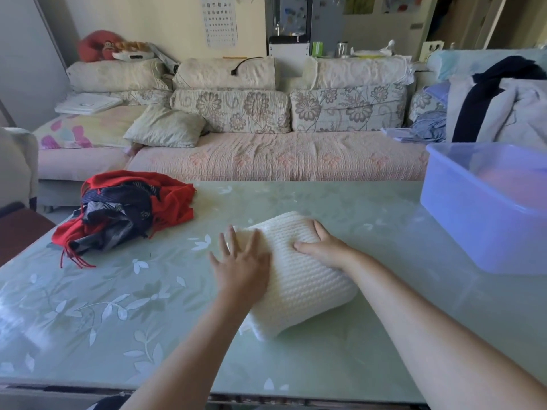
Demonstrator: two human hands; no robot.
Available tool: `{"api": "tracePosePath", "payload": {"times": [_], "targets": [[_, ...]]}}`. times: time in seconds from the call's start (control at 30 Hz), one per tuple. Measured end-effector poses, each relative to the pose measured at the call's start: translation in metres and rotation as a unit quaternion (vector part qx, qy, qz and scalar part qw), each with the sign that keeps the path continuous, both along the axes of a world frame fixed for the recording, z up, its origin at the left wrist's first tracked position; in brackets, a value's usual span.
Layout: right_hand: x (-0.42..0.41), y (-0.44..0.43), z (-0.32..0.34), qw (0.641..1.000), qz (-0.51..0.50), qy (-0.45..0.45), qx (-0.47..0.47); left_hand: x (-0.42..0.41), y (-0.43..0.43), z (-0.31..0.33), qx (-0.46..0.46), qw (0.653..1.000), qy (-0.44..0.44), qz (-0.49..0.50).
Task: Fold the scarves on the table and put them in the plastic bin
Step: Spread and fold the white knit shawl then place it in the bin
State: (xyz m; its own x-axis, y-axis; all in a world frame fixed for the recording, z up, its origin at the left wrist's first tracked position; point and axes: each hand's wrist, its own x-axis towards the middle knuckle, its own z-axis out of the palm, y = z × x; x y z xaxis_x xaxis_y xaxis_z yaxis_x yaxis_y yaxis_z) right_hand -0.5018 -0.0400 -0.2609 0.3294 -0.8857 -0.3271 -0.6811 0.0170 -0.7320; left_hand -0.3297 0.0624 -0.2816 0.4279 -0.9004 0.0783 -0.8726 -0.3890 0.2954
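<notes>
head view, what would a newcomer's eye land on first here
The folded white knitted scarf in the middle of the table, with the left hand flat on it and the right hand resting on its far end. Next, the rumpled pile of red and dark scarves at the table's far left and the pale blue plastic bin at its right edge.

Floral sofa (pixel 266 113), loose pillow (pixel 165 130), clothes pile (pixel 503 108)

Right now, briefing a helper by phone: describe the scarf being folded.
On the pale green table, look mid-front, left of the blue plastic bin. The cream chunky-knit scarf lies folded under the left hand and right hand; the far-left heap is red and navy, crumpled.
</notes>
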Motion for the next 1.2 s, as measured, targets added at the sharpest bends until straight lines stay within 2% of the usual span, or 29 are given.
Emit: {"api": "tracePosePath", "payload": {"times": [0.07,0.13,0.2,0.3,0.37,0.43,0.53,0.63,0.73,0.83,0.9,1.03,1.13,1.2], "targets": [[-0.005,-0.004,0.001,0.998,-0.020,-0.047,0.041,0.001,-0.003,-0.001,-0.059,0.990,-0.048,-0.118],[-0.006,-0.006,0.003,0.993,-0.031,-0.075,0.081,0.001,-0.002,-0.006,-0.080,0.979,-0.010,-0.186],[-0.004,-0.007,0.002,0.988,-0.048,-0.092,0.110,0.005,0.001,-0.014,-0.086,0.978,0.023,-0.187],[0.004,-0.008,0.000,0.983,-0.095,-0.123,0.101,0.009,0.007,-0.016,-0.094,0.978,0.008,-0.184],[0.008,0.001,0.008,0.989,-0.106,-0.106,0.019,0.013,0.010,-0.008,-0.091,0.979,0.021,-0.182],[0.009,0.018,0.020,0.992,-0.066,-0.064,-0.081,0.021,0.013,0.006,-0.112,0.979,0.033,-0.169],[0.007,0.043,0.032,0.971,0.014,-0.062,-0.229,0.040,0.011,0.037,-0.189,0.963,0.033,-0.190],[-0.002,0.062,0.039,0.935,0.093,-0.090,-0.331,0.058,0.008,0.077,-0.088,0.950,0.140,-0.266],[-0.015,0.070,0.039,0.895,0.149,-0.087,-0.411,0.057,0.011,0.097,-0.013,0.941,0.102,-0.323],[-0.024,0.075,0.039,0.869,0.163,-0.068,-0.462,0.046,0.013,0.094,-0.024,0.938,0.076,-0.338],[-0.032,0.079,0.039,0.868,0.162,-0.050,-0.468,0.035,0.017,0.090,-0.061,0.933,0.062,-0.349],[-0.050,0.095,0.042,0.908,0.146,-0.042,-0.389,0.001,0.033,0.086,-0.164,0.916,0.071,-0.359],[-0.069,0.110,0.053,0.932,0.110,-0.078,-0.336,-0.031,0.045,0.089,-0.264,0.890,-0.005,-0.372],[-0.085,0.116,0.062,0.935,0.098,-0.083,-0.329,-0.047,0.051,0.097,-0.294,0.880,-0.051,-0.370]]}}
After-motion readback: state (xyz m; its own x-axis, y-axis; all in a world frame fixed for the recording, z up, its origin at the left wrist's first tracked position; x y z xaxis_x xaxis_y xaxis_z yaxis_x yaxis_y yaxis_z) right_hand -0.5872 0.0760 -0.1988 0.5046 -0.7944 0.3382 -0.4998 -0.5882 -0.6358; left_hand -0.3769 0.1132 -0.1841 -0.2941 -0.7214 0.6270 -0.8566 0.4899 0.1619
